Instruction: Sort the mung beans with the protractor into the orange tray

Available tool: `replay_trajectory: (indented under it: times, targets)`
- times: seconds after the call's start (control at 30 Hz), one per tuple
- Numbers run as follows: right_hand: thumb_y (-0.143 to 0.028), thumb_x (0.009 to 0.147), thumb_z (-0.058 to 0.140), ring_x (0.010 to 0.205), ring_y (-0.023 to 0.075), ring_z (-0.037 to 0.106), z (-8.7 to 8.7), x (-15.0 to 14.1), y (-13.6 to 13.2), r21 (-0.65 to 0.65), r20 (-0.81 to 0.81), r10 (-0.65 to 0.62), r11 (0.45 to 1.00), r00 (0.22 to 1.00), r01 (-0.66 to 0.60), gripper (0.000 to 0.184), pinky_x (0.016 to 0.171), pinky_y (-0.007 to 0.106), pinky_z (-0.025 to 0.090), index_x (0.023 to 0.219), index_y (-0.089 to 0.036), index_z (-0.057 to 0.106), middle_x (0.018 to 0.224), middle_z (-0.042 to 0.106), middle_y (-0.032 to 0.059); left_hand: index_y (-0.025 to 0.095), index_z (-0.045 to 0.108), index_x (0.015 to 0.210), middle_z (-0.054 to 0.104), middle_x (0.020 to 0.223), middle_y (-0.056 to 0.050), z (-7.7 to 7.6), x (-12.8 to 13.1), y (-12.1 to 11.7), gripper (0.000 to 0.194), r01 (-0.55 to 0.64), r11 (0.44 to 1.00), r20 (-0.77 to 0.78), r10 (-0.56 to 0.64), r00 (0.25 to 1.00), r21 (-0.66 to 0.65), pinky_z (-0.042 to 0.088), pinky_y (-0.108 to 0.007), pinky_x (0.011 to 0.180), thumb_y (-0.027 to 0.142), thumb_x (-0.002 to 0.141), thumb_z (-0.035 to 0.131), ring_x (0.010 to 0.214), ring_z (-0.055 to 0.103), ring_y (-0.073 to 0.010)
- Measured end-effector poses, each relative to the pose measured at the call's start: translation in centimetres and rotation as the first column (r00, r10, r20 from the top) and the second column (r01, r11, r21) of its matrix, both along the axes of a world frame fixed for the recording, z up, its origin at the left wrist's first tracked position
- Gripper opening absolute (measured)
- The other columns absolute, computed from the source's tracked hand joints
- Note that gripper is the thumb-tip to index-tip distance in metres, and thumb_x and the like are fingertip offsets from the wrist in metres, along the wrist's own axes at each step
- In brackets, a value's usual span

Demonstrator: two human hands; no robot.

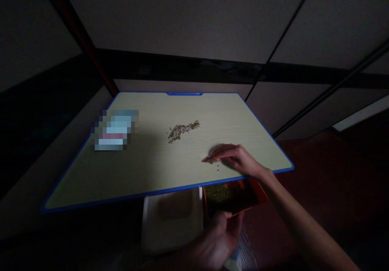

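Observation:
My right hand (240, 158) rests low on the pale tabletop near its front edge, fingers stretched out and slightly curved. Small reddish-brown grains (210, 160) lie at its fingertips, and a couple of loose ones sit just below. What is under the palm is hidden. Below the table edge, my left hand (223, 232) grips the near rim of an orange box (261, 198), thumb on the rim. Green beans (220, 196), likely mung beans, fill part of that box. A scattered strip of mixed green and brownish beans (182, 130) lies mid-table.
The table (121, 178) has a blue raised rim. On its left side lies a blurred-out, light-blue item (115, 130). A white tub (147, 226) with brownish contents stands beside the orange box, under the front edge. A panelled wall (182, 24) rises behind.

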State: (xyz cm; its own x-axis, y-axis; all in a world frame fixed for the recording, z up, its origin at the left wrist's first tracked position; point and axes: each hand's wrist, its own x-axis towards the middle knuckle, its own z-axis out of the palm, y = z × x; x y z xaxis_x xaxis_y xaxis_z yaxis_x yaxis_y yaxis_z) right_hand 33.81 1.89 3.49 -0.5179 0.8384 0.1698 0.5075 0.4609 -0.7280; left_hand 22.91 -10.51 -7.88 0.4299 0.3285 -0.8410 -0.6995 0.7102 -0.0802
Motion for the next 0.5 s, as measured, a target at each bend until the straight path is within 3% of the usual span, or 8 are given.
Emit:
replay_trajectory:
  times: [0.1,0.23,0.5]
  targets:
    - [-0.008,0.078,0.042,0.1,0.0174,0.064,0.3,0.2,-0.8,-0.042,-0.007,0.021,0.999,1.0,-0.022,0.041,0.09,0.035,0.05,0.095,-0.028,0.073,0.1,0.073,-0.0032,0.01,0.05,0.103,0.056,0.1,-0.006,0.5,0.0,0.2,0.023,-0.046,0.994,-0.002,0.046,0.999,-0.097,0.056,-0.023,0.069,0.021,0.084,0.057,0.085,0.058,-0.013]
    - [-0.006,0.078,0.043,0.102,0.0183,0.063,0.8,0.7,-1.9,-0.082,0.007,0.051,0.995,0.999,-0.05,0.043,0.093,0.037,0.048,0.099,-0.031,0.072,0.104,0.072,-0.0047,0.01,0.05,0.105,0.056,0.099,-0.006,1.7,-0.2,0.5,0.023,-0.065,0.99,-0.023,0.063,0.998,-0.125,0.057,-0.024,0.07,0.019,0.084,0.056,0.085,0.059,-0.0135]
    - [0.0,0.072,0.044,0.099,0.0188,0.065,1.0,2.1,-3.8,-0.012,0.058,0.039,0.999,0.998,-0.039,0.051,0.09,0.038,0.049,0.099,-0.032,0.072,0.101,0.073,-0.004,0.011,0.048,0.107,0.055,0.093,-0.004,5.0,-0.3,1.3,0.024,-0.04,0.988,-0.09,0.027,0.996,-0.147,0.054,-0.019,0.061,0.017,0.085,0.054,0.076,0.057,-0.0105]
